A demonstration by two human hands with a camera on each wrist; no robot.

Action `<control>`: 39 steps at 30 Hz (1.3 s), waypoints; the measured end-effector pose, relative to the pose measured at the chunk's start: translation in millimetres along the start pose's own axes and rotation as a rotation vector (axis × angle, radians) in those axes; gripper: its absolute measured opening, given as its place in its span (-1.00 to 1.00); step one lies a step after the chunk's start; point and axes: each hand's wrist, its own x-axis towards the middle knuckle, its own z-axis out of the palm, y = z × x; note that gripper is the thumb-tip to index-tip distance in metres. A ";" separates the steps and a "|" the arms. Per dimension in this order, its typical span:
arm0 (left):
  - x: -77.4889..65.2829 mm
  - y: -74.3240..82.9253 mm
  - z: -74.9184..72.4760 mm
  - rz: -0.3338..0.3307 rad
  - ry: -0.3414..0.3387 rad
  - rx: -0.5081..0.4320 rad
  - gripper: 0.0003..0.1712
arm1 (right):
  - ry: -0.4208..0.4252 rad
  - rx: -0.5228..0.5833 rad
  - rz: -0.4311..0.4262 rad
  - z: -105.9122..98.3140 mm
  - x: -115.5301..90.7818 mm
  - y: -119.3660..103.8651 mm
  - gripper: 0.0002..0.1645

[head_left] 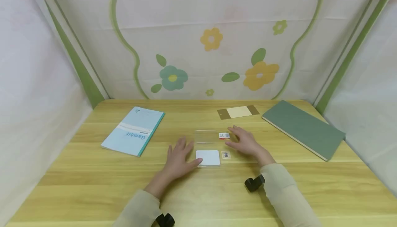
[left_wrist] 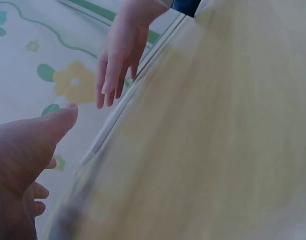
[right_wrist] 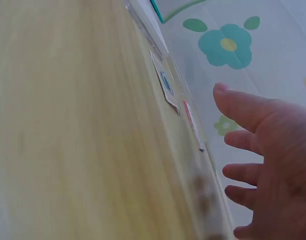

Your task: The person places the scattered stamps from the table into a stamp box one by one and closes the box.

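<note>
In the head view, my left hand (head_left: 179,161) spreads its fingers over the table, its thumb at the left edge of a white card or stack of cards (head_left: 210,157) in a clear plastic case. Behind that lies a clear plastic piece (head_left: 205,137), perhaps a lid. My right hand (head_left: 246,143) has loose, slightly bent fingers beside a small white card with a red and yellow lower edge (head_left: 224,135). A small square sticker-like piece with a dark round print (head_left: 226,155) lies right of the white card. Both wrist views show the hands holding nothing.
A pale blue notebook (head_left: 133,130) lies at the left of the wooden table (head_left: 198,199). A green hardcover book (head_left: 305,130) lies at the right. Towards the back is a brown and cream paper strip (head_left: 238,112). Flowered cloth (head_left: 192,48) hangs behind the table.
</note>
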 end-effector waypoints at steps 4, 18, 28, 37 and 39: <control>-0.4 -0.3 5.9 0.027 -0.013 0.000 -0.16 | 0.045 0.053 -0.017 8.2 3.4 8.2 -0.28; -2.5 -0.5 11.8 0.043 -0.028 0.054 -0.16 | 0.208 -0.014 0.023 28.5 4.4 11.0 -0.52; -3.4 -0.2 10.1 0.057 -0.023 0.064 -0.22 | 0.246 0.002 0.017 29.8 3.8 9.0 -0.64; -4.6 -2.2 10.1 0.055 -0.024 0.080 -0.23 | 0.272 0.022 0.017 31.2 5.4 7.3 -0.70; -4.9 -2.7 10.3 0.052 -0.024 0.081 -0.23 | 0.282 0.020 0.009 31.7 5.9 7.3 -0.71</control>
